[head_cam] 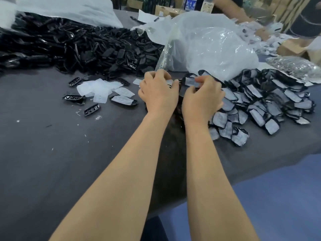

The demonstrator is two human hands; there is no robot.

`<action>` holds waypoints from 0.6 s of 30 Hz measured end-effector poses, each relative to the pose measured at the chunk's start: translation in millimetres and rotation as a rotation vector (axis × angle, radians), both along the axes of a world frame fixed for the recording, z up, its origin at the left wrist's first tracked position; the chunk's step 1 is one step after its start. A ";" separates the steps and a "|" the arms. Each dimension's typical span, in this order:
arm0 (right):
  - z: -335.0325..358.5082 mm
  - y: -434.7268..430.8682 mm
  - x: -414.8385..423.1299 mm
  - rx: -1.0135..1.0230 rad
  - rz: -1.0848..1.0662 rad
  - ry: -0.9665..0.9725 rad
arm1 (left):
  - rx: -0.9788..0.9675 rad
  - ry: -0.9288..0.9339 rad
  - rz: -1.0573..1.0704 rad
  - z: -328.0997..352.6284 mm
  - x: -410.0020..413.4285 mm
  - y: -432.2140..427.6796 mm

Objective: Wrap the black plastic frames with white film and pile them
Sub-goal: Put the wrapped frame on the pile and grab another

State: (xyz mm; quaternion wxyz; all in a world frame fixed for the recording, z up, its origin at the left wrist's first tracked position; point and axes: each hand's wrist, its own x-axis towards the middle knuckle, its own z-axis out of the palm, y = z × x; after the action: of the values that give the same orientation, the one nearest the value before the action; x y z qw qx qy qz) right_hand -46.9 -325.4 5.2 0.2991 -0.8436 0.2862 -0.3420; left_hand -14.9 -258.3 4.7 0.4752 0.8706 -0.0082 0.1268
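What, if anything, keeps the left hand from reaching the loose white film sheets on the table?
Likely reachable, yes: the film sheets lie just left of the left hand, only bare table between. It must first release the frame it holds together with the right hand.

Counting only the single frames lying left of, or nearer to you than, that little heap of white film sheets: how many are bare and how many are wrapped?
Bare black frames: 3
Film-wrapped frame: 1
Total: 4
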 end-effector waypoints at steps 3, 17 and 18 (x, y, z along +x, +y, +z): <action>2.4 30.8 5.3 -0.003 0.121 -0.046 | -0.169 -0.031 0.042 7.9 6.3 31.0; -12.0 236.0 45.2 -0.014 0.904 0.206 | -0.492 -0.050 0.513 -3.8 8.8 242.2; -14.4 251.3 45.4 -0.023 0.949 0.203 | -0.530 -0.036 0.569 -5.7 9.4 258.3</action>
State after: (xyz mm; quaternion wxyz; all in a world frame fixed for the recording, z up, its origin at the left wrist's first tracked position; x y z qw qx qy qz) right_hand -1.6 -74.1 -9.2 0.3831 -0.9134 -0.1062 -0.0871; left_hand -5.6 0.0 -1.0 0.6294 0.6826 0.2585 0.2667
